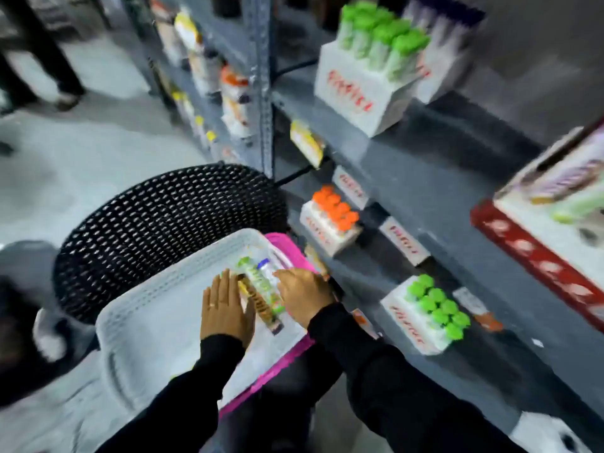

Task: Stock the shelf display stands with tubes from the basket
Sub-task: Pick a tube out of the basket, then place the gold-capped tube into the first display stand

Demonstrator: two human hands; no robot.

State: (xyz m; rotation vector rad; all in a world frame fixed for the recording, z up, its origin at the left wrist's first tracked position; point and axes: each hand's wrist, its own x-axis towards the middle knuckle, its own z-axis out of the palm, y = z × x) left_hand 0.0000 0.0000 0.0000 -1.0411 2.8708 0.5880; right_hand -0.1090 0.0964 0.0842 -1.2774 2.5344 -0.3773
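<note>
Inside the white basket (137, 308), both hands, left hand (225, 310) and right hand (305, 294), lie spread around loose tubes (261, 291), gripping nothing; gathering underway, next a firm grasp and a lift to the green-capped stand (428, 313).

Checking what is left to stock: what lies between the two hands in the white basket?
In the head view, a few tubes lie between the left hand and right hand in the basket.

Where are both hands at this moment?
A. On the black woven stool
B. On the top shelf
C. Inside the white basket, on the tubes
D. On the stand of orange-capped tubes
C: the left hand and right hand flank the loose tubes inside the white basket.
</note>
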